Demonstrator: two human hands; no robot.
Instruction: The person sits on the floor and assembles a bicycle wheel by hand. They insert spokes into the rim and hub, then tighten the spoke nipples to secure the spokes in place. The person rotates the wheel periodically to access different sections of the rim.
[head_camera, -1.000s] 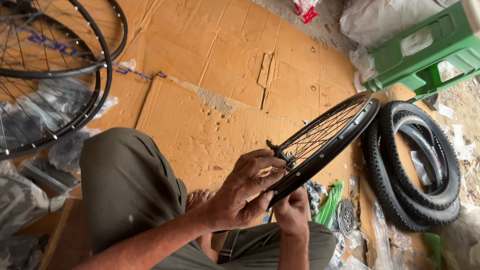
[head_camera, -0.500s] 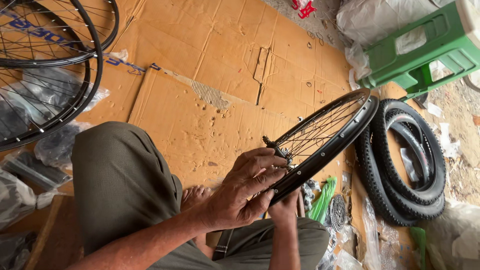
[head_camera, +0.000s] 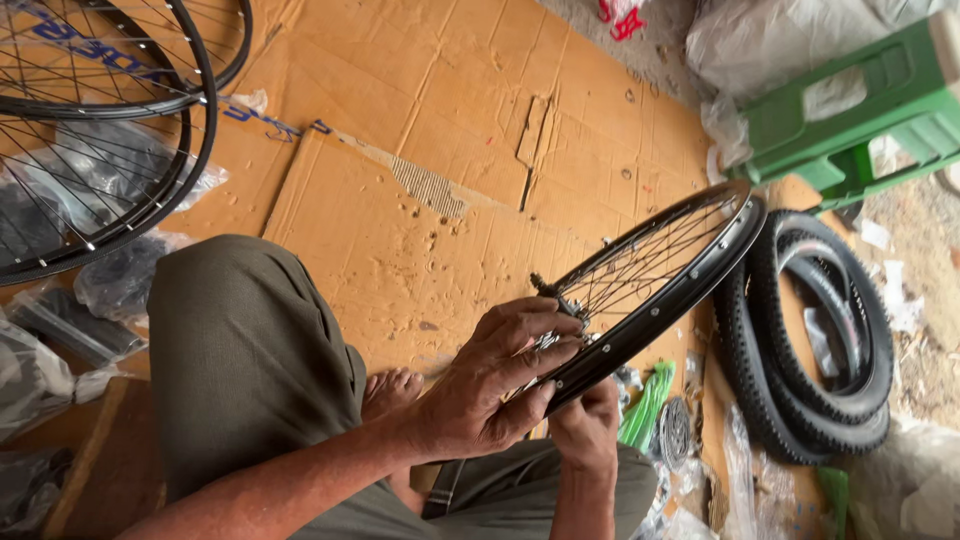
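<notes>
Hands at work on a black bicycle wheel (head_camera: 660, 285), seen from above by the person seated on flattened cardboard (head_camera: 420, 150) on the floor. The wheel is tilted on edge, its lower rim near the person's lap and its far rim toward a stack of knobby black tyres (head_camera: 815, 345). The left hand (head_camera: 490, 385) lies over the spokes near the hub axle (head_camera: 555, 295), its fingers curled together and pinched on the spokes beside the hub. The right hand (head_camera: 585, 425) sits below the rim, fingers closed around the rim's lower edge. An olive-trousered knee (head_camera: 245, 350) fills the foreground, with bare toes (head_camera: 392, 385) just beside it. More spoked wheels (head_camera: 95, 130) lie at the upper left, over grey plastic bags (head_camera: 115, 215). A green plastic stool (head_camera: 850, 105) stands at the upper right, past the tyres. Green zip-like strips (head_camera: 648, 400) lie near the right hand
</notes>
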